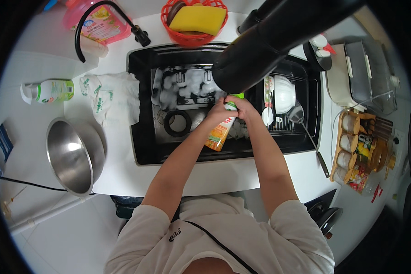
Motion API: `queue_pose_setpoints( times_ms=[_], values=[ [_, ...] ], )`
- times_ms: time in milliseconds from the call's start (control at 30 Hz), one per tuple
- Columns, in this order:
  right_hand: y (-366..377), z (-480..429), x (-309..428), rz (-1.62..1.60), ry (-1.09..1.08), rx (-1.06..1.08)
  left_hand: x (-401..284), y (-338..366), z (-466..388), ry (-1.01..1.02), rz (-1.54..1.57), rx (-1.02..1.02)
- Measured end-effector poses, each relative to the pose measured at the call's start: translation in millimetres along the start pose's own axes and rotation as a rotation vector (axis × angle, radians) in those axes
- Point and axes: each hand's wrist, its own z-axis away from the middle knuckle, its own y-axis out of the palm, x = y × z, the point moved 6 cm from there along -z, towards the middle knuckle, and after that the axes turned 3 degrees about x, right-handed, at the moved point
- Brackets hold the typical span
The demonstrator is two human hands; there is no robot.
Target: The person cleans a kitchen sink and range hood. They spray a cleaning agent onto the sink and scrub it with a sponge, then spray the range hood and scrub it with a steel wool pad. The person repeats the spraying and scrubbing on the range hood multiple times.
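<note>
Over the black sink [142, 150], both hands hold a spray bottle [220, 133] with a green-and-white top and an orange label. My left hand [220, 111] closes around its neck from the left. Around the same neck from the right is my right hand [243, 107]. The bottle tilts, its base towards me. Beyond the hands, in the left basin, lies a rectangular part [188, 85] covered in white foam. A black ring [177, 123] rests nearer to me. A crumpled translucent item [238, 131] is partly hidden by the right wrist.
A black faucet [250, 54] reaches over the sink. Right of the hands, a wire rack holds a white bowl [284, 94] and a slotted turner [296, 113]. Left stand a steel bowl [70, 156], a cloth [118, 99] and a pump bottle [56, 91]. A red basket [195, 40] holds a yellow sponge [198, 19].
</note>
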Motion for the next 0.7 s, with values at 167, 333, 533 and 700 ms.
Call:
queue_pose_setpoints(
  times_ms=[167,333,533,700],
  values=[
    [5.4,0.3,14.8,0.078,-0.109,0.003,2.6,0.1,-7.2,0.021,0.045,-0.016],
    [14.4,2.6,29.5,0.152,-0.21,-0.02,2.6,-4.3,-14.0,0.095,0.016,-0.146],
    [28.6,12.4,49.1,0.218,-0.289,-0.014,-0.5,-6.4,-25.3,0.162,0.154,-0.112],
    [35.3,8.4,55.4,0.205,-0.364,0.024,-6.8,-11.9,-30.0,0.148,0.085,-0.146]
  ],
)
